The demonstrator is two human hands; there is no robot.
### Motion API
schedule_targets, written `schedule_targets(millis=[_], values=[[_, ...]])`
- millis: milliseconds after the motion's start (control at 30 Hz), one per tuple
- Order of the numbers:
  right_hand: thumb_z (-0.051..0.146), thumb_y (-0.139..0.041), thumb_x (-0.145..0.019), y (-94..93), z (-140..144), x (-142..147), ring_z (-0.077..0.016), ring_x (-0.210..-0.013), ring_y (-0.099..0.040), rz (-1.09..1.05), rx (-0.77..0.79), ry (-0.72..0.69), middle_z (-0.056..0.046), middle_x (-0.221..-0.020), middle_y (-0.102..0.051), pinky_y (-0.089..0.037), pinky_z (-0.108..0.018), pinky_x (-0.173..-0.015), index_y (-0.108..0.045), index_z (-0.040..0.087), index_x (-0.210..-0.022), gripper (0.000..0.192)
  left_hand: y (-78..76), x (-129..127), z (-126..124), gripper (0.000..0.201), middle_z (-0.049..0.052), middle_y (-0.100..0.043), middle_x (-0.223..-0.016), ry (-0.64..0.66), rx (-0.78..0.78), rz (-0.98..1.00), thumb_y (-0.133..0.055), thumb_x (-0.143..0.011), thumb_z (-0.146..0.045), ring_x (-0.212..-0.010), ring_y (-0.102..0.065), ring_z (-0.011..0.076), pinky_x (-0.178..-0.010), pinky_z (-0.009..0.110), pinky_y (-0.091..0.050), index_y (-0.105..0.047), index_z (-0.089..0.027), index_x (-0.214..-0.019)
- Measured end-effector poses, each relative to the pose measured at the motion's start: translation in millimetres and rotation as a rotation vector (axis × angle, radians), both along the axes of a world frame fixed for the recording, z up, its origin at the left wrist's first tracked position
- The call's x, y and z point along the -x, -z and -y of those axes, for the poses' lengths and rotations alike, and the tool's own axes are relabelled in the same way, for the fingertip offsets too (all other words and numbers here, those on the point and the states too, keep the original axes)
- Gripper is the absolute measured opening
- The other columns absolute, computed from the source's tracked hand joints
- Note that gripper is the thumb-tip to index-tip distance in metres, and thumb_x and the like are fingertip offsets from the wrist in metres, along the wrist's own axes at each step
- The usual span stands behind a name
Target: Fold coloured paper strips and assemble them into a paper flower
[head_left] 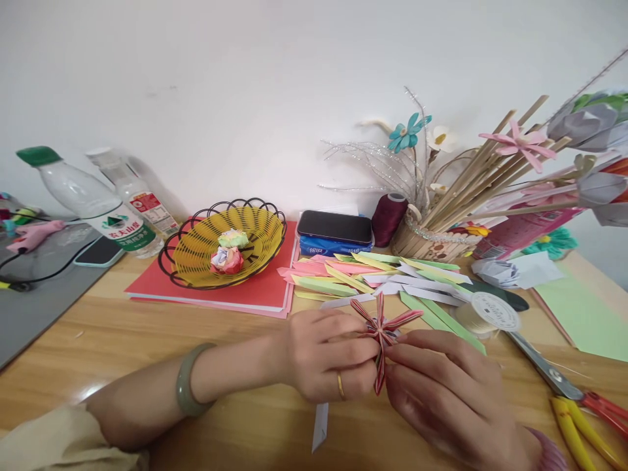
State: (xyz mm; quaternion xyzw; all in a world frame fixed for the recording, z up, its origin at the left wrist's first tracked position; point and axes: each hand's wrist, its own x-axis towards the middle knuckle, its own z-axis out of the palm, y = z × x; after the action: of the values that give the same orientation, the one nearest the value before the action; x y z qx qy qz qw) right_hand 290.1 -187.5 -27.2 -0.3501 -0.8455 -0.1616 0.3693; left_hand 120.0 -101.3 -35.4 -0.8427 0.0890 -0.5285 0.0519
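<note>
Low in the middle of the head view, both hands meet over the pale wooden tabletop [112, 340]. The left hand [326, 356], wearing a gold ring and a grey-green bangle on the wrist, pinches the red-and-white striped folded-paper flower [385, 330] at its gathered centre, apparently to keep the petals fanned out. The right hand [441, 379] comes in from the lower right with its fingertips closed on the same centre and on the strip hanging below, so the flower sits between the two hands just above the table.

Directly above the hands lies a loose spread of folded paper strips in pink, yellow, green and white [377, 278], close by and easy to reach. To the right of it sits a flat spool of pale thread [488, 313], and at the lower right edge scissors with red and yellow handles [574, 392]. At centre left a yellow wire-rimmed basket [196, 252] rests on red card and holds small crumpled paper flowers. A woven holder of wooden sticks and finished flowers [432, 242] stands upper right.
</note>
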Motion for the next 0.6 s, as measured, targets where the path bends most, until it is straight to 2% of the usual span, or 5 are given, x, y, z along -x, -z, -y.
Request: schedule_targets(millis=[100, 267, 467, 600], values=[[0.010, -0.057, -0.070, 0.5, 0.0, -0.8, -0.0173, -0.076, -0.057, 0.033, 0.015, -0.007, -0.002, -0.075, -0.066, -0.049, -0.030, -0.062, -0.057, 0.017, -0.078, 0.011, -0.3, -0.3, -0.6, 0.005, 0.002, -0.067, -0.069, -0.003, -0.016, -0.011, -0.056, -0.072, -0.011, -0.069, -0.061, 0.0143, -0.070, 0.028, -0.056, -0.059, -0.013, -0.068], [0.009, -0.053, -0.074, -1.4, 0.1, -1.7, -0.0160, -0.073, -0.057, -0.015, 0.082, -0.018, -0.003, -0.072, -0.063, -0.050, -0.029, -0.060, -0.055, 0.018, -0.078, 0.009, 2.6, 0.4, -3.9, 0.006, 0.000, -0.068, -0.070, 0.040, -0.008, -0.056, -0.056, -0.074, -0.014, -0.069, -0.062, 0.0138, -0.064, 0.026, -0.056, -0.057, -0.014, -0.068], [0.006, -0.049, -0.079, -5.7, -1.8, 0.3, -0.0133, -0.067, -0.057, -0.084, 0.133, -0.040, -0.002, -0.068, -0.061, -0.050, -0.026, -0.059, -0.056, 0.018, -0.077, 0.013, 7.1, 3.1, -4.6, 0.015, 0.000, -0.069, -0.073, 0.066, 0.117, -0.122, -0.045, -0.083, -0.015, -0.076, -0.064, 0.0113, -0.068, 0.020, -0.054, -0.055, -0.014, -0.071], [0.011, -0.053, -0.080, -3.8, -1.9, 1.5, -0.0139, -0.067, -0.058, -0.153, 0.175, -0.051, -0.003, -0.069, -0.061, -0.050, -0.027, -0.058, -0.056, 0.016, -0.082, 0.007, 6.7, 4.0, -6.1, 0.014, 0.001, -0.069, -0.076, 0.071, 0.165, -0.148, -0.046, -0.083, -0.015, -0.079, -0.064, 0.0127, -0.071, 0.022, -0.055, -0.055, -0.013, -0.073]])
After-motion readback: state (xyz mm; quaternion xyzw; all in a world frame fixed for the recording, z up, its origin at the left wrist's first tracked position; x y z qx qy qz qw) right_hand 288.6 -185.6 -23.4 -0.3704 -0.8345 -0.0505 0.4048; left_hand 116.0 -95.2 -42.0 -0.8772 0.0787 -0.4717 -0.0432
